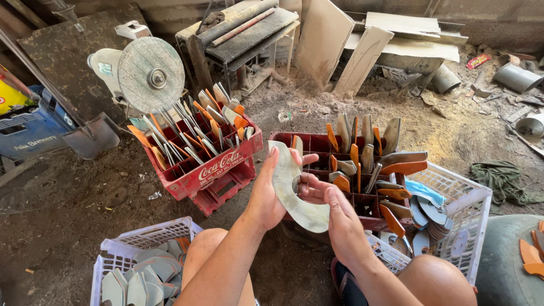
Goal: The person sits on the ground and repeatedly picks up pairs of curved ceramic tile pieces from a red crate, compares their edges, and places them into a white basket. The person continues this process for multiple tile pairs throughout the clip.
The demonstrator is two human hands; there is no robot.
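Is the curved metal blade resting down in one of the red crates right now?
No, both hands, left hand and right hand, hold the curved metal blade up in front of the red crates.

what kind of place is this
Likely a small, rough blade-making workshop: a bench grinder on the dirt floor, red crates packed with orange-handled blades, and both hands holding a curved metal blank.

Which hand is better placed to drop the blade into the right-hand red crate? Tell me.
Probably the right hand. It grips the curved blade at its inner edge and sits nearest the red crate of handled knives. The left hand holds the blade's far edge, further from that crate.
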